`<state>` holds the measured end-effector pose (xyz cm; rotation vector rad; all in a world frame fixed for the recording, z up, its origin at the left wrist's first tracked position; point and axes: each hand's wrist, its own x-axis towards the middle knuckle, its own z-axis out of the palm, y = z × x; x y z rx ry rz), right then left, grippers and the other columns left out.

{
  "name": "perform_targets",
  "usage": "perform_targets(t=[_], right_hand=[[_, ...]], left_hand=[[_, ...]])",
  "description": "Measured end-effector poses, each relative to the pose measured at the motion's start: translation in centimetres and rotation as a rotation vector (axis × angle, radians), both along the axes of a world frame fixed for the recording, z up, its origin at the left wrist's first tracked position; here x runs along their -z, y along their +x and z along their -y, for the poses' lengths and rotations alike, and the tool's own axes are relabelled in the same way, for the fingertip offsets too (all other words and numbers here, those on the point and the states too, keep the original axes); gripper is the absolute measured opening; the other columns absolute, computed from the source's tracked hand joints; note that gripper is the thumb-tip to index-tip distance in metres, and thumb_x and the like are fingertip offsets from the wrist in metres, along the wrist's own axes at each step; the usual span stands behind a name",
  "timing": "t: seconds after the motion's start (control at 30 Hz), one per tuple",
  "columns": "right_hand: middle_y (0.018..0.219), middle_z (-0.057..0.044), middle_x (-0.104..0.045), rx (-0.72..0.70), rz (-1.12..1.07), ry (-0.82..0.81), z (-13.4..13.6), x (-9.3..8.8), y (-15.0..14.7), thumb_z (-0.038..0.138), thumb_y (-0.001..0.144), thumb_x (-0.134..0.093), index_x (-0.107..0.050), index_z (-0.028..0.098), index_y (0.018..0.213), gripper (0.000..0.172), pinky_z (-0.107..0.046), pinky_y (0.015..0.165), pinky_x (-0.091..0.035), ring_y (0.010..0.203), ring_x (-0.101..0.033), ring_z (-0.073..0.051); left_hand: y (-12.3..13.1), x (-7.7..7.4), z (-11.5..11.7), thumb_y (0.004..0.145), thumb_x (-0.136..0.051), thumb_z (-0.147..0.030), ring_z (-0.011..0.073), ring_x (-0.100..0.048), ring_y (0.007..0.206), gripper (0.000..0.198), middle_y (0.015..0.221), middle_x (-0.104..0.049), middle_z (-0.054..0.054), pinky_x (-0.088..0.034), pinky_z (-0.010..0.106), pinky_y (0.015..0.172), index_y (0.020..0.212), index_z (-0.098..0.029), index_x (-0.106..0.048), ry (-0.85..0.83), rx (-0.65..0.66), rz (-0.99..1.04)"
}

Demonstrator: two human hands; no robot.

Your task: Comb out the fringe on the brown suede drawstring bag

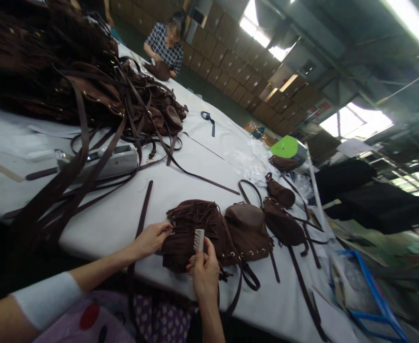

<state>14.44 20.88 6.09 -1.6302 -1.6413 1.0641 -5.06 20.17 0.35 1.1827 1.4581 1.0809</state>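
A brown bag with long fringe (198, 214) lies on the white-covered table close in front of me. My right hand (204, 269) grips a pale comb (198, 239), its teeth turned left over the fringe. At the bag's left edge, my left hand (155, 237) has its fingers pinched together; what they hold, perhaps strands of fringe, is too small to make out. Touching the fringed bag on its right is another brown bag (247, 224) with brass eyelets along its edge. A brown strap (144, 207) lies left of the fringed bag.
A large heap of brown bags and straps (98, 90) covers the table's left side, with a white box-like object (114, 159) beneath the straps. More brown bags (283, 221) lie to the right. A blue-framed crate (370, 290) stands at the right. A co-worker (166, 45) handles a bag across the table.
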Motion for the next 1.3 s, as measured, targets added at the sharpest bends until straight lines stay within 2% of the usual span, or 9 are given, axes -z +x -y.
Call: perform_targets(t=[0.2,0.3,0.43,0.53,0.6,0.67,0.87,1.03,1.3], right_hand=[[0.074,-0.008,-0.068,0.035,0.344,0.115,-1.1,-0.4,-3.9,0.023,0.095,-0.031,-0.043,0.013,0.137,0.045,-0.028,0.056,-0.048,0.061,-0.067,-0.021],[0.086,-0.012,-0.069,-0.247,0.74,0.214,-0.1,0.1,-5.7,0.009,0.088,-0.037,-0.044,0.018,0.139,0.052,-0.03,0.065,-0.046,0.077,-0.068,-0.025],[0.086,-0.008,-0.069,-0.638,0.927,0.23,2.0,-0.2,-6.7,0.003,0.074,-0.048,-0.045,0.026,0.137,0.067,-0.029,0.064,-0.046,0.076,-0.068,-0.024],[0.085,-0.01,-0.07,-0.75,0.961,0.171,2.3,-1.1,-6.4,0.006,0.073,-0.048,-0.062,0.024,0.118,0.05,-0.031,0.063,-0.045,0.075,-0.068,-0.026],[0.087,-0.011,-0.07,-0.798,0.963,0.159,2.2,-1.6,-5.9,0.008,0.074,-0.049,-0.064,0.024,0.114,0.046,-0.031,0.063,-0.045,0.077,-0.068,-0.027],[0.089,-0.01,-0.07,-0.831,0.964,0.175,2.3,-1.9,-5.5,0.01,0.074,-0.051,-0.058,0.026,0.123,0.052,-0.03,0.063,-0.044,0.078,-0.067,-0.025],[0.093,-0.011,-0.068,-0.894,0.981,0.183,4.0,-1.6,-4.6,0.01,0.071,-0.054,-0.049,0.02,0.132,0.062,-0.03,0.069,-0.043,0.087,-0.063,-0.026],[0.078,-0.003,-0.067,-0.904,0.853,0.196,5.7,-1.6,-2.9,0.011,0.074,-0.053,-0.06,0.029,0.113,0.044,-0.027,0.062,-0.038,0.075,-0.063,-0.021],[0.073,-0.002,-0.066,-0.805,0.563,0.325,8.0,-2.8,-1.0,0.012,0.084,-0.043,-0.059,0.027,0.119,0.041,-0.024,0.06,-0.038,0.068,-0.061,-0.018]], left_hand=[[1.0,-0.6,2.1,0.088,-0.046,-0.042,0.0138,-0.047,0.052,0.03,0.059,-0.052,-0.003,-0.035,0.024,0.05,0.073,-0.018,-0.056,0.028,0.032,-0.042],[0.1,-1.7,2.7,0.09,-0.045,-0.042,0.0148,-0.05,0.059,0.032,0.062,-0.054,-0.002,-0.037,0.024,0.055,0.072,-0.018,-0.056,0.101,0.04,-0.105],[-1.8,-5.0,0.5,0.09,-0.049,-0.039,0.0206,-0.058,0.089,0.026,0.096,-0.064,0.006,-0.044,0.032,0.081,0.101,-0.018,-0.061,0.313,-0.058,-0.321],[-1.6,-6.1,-2.5,0.082,-0.062,-0.039,0.0299,-0.042,0.122,0.035,0.131,-0.052,0.008,-0.029,0.047,0.104,0.115,-0.028,-0.06,0.603,0.321,-0.628],[-0.6,-5.2,-4.1,0.08,-0.064,-0.043,0.0338,-0.034,0.13,0.034,0.139,-0.046,0.007,-0.017,0.054,0.108,0.113,-0.032,-0.062,0.712,0.578,-0.771],[0.5,-3.3,-5.2,0.082,-0.06,-0.05,0.0337,-0.034,0.131,0.038,0.139,-0.047,0.009,-0.01,0.056,0.11,0.115,-0.031,-0.061,0.736,0.651,-0.861],[2.4,1.2,-6.6,0.085,-0.051,-0.06,0.0281,-0.034,0.132,0.05,0.143,-0.044,0.008,-0.004,0.049,0.112,0.124,-0.03,-0.054,0.704,0.432,-0.99],[3.3,1.8,-8.0,0.086,-0.048,-0.062,0.0263,-0.035,0.132,0.052,0.142,-0.046,0.007,-0.003,0.047,0.113,0.125,-0.028,-0.054,0.672,0.345,-1.014],[4.2,2.0,-8.6,0.089,-0.047,-0.057,0.0254,-0.039,0.129,0.046,0.137,-0.051,0.007,0.002,0.05,0.112,0.121,-0.026,-0.057,0.638,0.28,-1.017]])
